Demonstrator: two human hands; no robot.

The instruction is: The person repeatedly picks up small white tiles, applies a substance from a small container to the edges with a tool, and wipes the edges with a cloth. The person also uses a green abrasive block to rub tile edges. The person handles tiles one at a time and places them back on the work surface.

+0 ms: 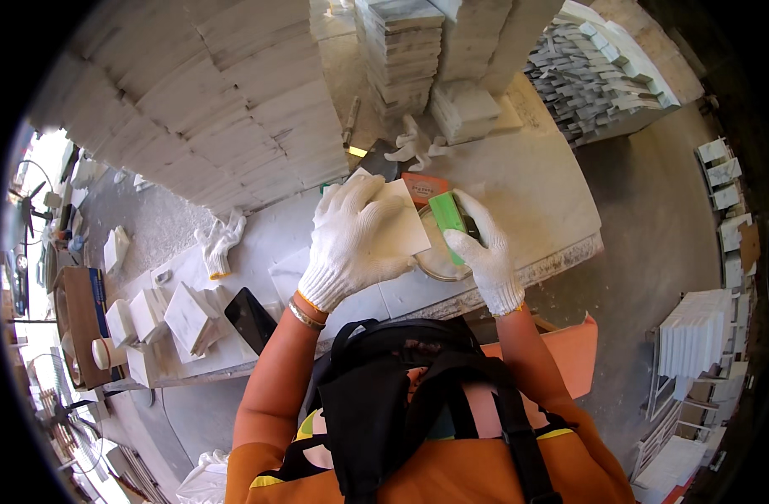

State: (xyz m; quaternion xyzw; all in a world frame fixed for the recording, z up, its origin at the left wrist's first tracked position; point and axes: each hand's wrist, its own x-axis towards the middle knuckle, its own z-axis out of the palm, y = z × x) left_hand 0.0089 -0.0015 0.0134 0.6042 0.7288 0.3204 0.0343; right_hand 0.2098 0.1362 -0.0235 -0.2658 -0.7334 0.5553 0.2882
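Observation:
My left hand, in a white knit glove, is closed on a square white tile, with its fingers spread over the upper face. In my gloved right hand is a green sanding block with a dark side, pinched between thumb and fingers just right of the tile. Beneath the tile and block, a round shallow dish shows only in part. Directly behind them lies an orange-red block, partly covered by the tile.
Tall tile stacks wall off the back left; another stack stands at the back. Spare gloves lie left. A dark phone and several loose tiles sit at the near left. The stone tabletop's edge runs along the right.

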